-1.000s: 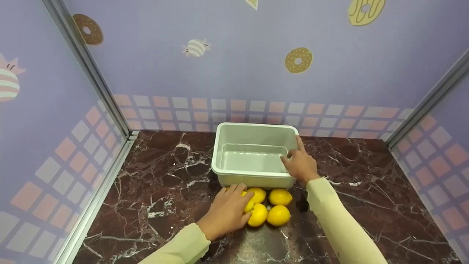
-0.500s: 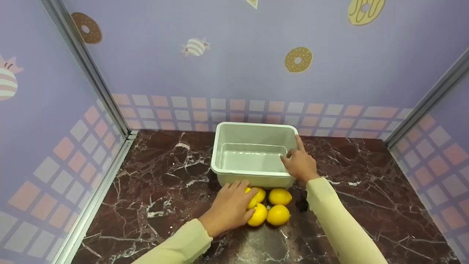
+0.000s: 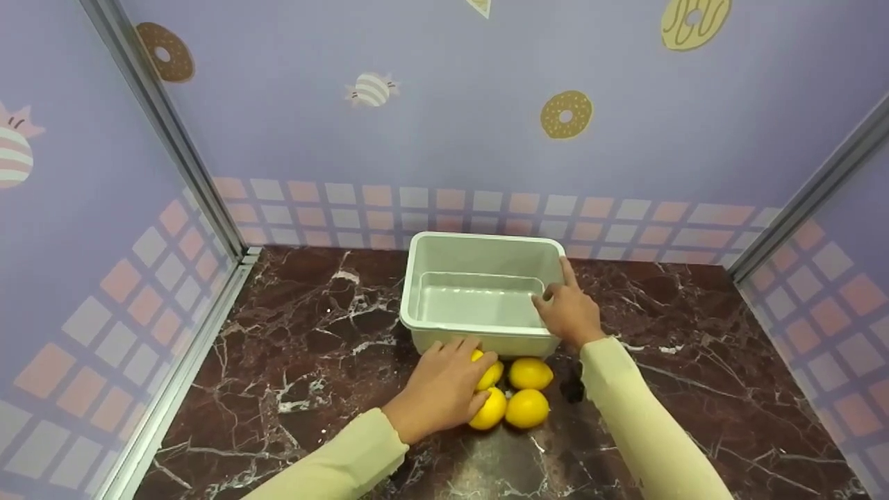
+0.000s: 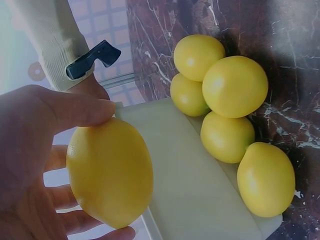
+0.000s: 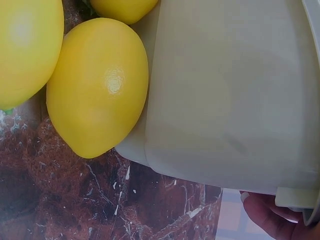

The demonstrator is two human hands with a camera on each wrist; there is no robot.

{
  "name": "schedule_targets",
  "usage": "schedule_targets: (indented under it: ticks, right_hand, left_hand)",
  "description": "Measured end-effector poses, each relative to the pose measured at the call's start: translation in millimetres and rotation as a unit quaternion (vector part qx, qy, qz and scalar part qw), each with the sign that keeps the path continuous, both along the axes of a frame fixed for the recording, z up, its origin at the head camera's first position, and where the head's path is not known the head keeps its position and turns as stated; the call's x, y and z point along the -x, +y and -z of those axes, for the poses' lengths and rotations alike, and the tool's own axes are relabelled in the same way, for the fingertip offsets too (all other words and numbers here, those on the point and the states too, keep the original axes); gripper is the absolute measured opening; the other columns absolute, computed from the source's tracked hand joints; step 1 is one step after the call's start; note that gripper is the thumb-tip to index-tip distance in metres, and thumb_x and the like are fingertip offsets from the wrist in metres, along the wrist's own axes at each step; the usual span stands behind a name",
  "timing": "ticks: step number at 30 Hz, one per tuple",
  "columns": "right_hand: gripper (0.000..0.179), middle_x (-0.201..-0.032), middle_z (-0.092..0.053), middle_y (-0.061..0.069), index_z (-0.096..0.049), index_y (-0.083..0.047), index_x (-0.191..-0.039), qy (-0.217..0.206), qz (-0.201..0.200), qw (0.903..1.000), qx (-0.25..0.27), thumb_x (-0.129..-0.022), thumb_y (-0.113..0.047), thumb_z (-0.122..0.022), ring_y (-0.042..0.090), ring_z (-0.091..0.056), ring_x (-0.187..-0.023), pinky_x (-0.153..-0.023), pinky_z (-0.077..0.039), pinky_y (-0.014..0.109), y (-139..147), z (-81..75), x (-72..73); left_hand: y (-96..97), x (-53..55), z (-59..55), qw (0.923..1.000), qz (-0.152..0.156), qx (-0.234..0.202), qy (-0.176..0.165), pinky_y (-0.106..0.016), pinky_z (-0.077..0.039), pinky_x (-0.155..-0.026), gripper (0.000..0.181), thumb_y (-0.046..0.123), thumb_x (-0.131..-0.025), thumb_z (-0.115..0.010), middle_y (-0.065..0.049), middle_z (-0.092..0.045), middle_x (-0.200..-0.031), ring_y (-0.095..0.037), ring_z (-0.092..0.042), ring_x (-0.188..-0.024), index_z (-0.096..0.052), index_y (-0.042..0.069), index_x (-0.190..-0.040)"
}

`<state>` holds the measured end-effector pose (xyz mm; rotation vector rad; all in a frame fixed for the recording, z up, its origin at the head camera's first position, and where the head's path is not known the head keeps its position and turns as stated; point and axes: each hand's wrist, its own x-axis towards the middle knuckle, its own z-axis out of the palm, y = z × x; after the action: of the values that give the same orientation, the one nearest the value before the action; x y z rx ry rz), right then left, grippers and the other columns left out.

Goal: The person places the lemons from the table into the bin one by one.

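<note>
Fingers of our left hand curl round a yellow oval lemon, long axis thumb-to-fingertip, just outside the pale rectangular plastic box.

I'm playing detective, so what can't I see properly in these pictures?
Head view: the bare left hand hides most of the glossy, yellow, oval lemon it holds.
Left wrist view: the bottom edge cuts off part of the pale, rectangular plastic box.
Right wrist view: the left edge crops another yellow lemon; the bottom-right corner crops the right hand.
Right wrist view: the box's outer wall hides its inside.
</note>
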<state>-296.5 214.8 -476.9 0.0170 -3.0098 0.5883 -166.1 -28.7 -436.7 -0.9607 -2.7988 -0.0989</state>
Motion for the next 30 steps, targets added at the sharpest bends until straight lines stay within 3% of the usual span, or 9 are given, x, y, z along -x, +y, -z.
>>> schedule_targets:
  ticks: [5,11,16,23,30]
  right_hand:
    - [0.036,-0.163,-0.014,0.007,-0.070,-0.007,-0.091,0.002,-0.002,1.0000,0.008,-0.092,-0.041,-0.056,0.037,-0.064,-0.079,-0.069,-0.050,0.051,0.9,0.8,-1.0]
    - [0.037,-0.163,-0.013,0.006,-0.070,-0.006,-0.093,0.002,0.002,0.9999,0.010,-0.093,-0.041,-0.056,0.039,-0.065,-0.083,-0.074,-0.050,0.053,0.8,0.9,-1.2]
    - [0.038,-0.163,-0.013,0.006,-0.070,-0.005,-0.094,0.000,0.002,1.0000,0.009,-0.093,-0.040,-0.055,0.041,-0.065,-0.086,-0.077,-0.050,0.055,-0.8,1.7,-0.9]
    - [0.037,-0.163,-0.014,0.006,-0.068,-0.005,-0.093,0.003,0.003,0.9999,0.013,-0.093,-0.040,-0.056,0.039,-0.064,-0.087,-0.076,-0.049,0.053,-1.0,1.8,-0.7]
    - [0.037,-0.163,-0.013,0.005,-0.069,-0.005,-0.095,-0.003,0.004,1.0000,0.007,-0.093,-0.040,-0.055,0.037,-0.064,-0.082,-0.074,-0.050,0.052,-0.1,1.3,-0.7]
  left_hand:
    - [0.6,3.0,-5.2,0.9999,0.000,-0.008,0.013,-0.041,-0.049,-0.083,0.043,0.045,-0.084,-0.066,-0.003,-0.058,-0.118,-0.023,-0.058,-0.106,-0.058,0.022,-0.120]
    - [-0.6,6.1,-11.3,0.9993,0.000,-0.018,0.034,-0.037,-0.049,-0.078,0.040,0.045,-0.085,-0.065,-0.003,-0.058,-0.114,-0.022,-0.058,-0.100,-0.059,0.022,-0.117]
    - [-1.5,7.7,-16.6,0.9995,-0.005,-0.014,0.028,-0.038,-0.051,-0.079,0.042,0.046,-0.085,-0.065,-0.004,-0.057,-0.117,-0.023,-0.057,-0.102,-0.059,0.022,-0.119]
    - [0.7,11.3,-22.8,0.9990,-0.006,-0.044,0.003,-0.040,-0.051,-0.082,0.045,0.045,-0.086,-0.064,-0.004,-0.057,-0.120,-0.023,-0.058,-0.103,-0.059,0.022,-0.125]
    - [3.8,16.7,-21.9,0.9990,-0.012,-0.043,-0.004,-0.040,-0.049,-0.082,0.046,0.044,-0.085,-0.066,-0.004,-0.057,-0.121,-0.023,-0.057,-0.104,-0.059,0.022,-0.125]
